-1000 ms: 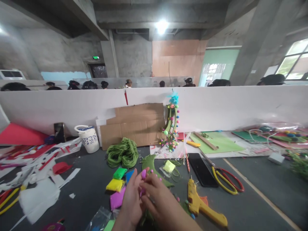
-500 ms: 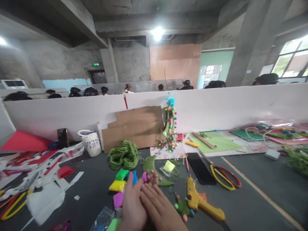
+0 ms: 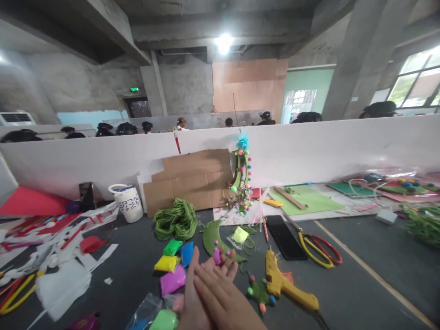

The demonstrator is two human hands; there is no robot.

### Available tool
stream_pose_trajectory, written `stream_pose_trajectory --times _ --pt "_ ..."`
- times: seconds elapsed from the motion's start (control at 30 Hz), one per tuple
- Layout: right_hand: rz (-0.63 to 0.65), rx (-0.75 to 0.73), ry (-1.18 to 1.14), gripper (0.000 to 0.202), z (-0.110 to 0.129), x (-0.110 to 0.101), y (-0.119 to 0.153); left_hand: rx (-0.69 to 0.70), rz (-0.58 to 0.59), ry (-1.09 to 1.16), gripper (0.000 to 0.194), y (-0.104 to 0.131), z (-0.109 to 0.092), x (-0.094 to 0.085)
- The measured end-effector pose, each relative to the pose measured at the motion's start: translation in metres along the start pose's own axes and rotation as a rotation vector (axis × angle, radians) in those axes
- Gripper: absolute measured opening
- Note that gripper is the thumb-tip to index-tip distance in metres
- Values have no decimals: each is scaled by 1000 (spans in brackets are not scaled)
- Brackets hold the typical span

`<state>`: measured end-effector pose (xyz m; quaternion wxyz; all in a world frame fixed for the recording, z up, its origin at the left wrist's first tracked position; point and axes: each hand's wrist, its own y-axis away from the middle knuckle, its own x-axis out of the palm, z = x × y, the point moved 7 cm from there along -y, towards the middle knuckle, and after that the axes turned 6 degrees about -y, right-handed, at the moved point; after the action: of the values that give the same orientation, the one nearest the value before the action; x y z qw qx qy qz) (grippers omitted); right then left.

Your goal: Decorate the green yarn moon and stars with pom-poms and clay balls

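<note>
Palm up, my left hand [image 3: 195, 293] lies under my right hand [image 3: 223, 293], whose flat fingers rest across its palm. Anything between the palms is hidden. Just beyond the fingertips is a green crescent [image 3: 210, 236] with small pink and purple balls, and a purple piece [image 3: 217, 256] shows by the left fingers. Packets of yellow [image 3: 166, 263], green [image 3: 172, 247], blue [image 3: 187, 253] and purple clay [image 3: 173, 280] lie to the left. A green star shape [image 3: 260, 293] with coloured balls sits to the right, beside a yellow glue gun [image 3: 288, 286].
Behind are green yarn [image 3: 176, 220], a white cup [image 3: 128, 204], cardboard [image 3: 187, 183] and a hanging ornament with balls [image 3: 242, 174]. To the right lie a black phone [image 3: 286, 238] and scissors [image 3: 318, 250]. Paper scraps [image 3: 63, 284] cover the left side. People's heads show beyond the partition [image 3: 309, 146].
My right hand has slid slightly left and down across my left palm. More of the blue and purple packets shows. The whole view has shifted a little.
</note>
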<state>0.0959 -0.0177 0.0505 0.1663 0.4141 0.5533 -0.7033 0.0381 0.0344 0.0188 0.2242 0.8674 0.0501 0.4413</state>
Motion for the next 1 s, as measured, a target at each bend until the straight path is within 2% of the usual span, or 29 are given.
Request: stream_pose_trajectory --times 0.07,0.2,0.37,0.5,0.57,0.63,0.7,0.8,0.87,1.0 --pt "18 28 5 55 -4 2 0 -13 1 19 37 0 0 1" --pt "-72 -106 37 35 6 1 1 -33 13 42 42 -3 -3 2" --pt "41 0 -24 55 -5 6 -2 -37 31 69 38 -4 -5 0" --pt "-24 -107 0 35 5 4 -1 -71 51 89 49 -5 -2 -1" --pt "15 -50 -11 37 4 6 -2 -144 42 86 48 -4 6 -3" --pt "70 23 -23 46 0 8 -1 -145 16 91 41 -3 7 -7" --pt "89 0 -20 46 2 8 2 -130 -6 103 37 -2 3 -11" --pt "25 -109 -10 35 11 6 5 -113 -9 114 44 -2 -3 -11" --pt "17 -76 -5 37 8 6 3 -120 -19 88 47 -2 -3 -10" --pt "93 -5 -4 46 -2 6 2 -109 -21 66 39 -1 -1 -4"
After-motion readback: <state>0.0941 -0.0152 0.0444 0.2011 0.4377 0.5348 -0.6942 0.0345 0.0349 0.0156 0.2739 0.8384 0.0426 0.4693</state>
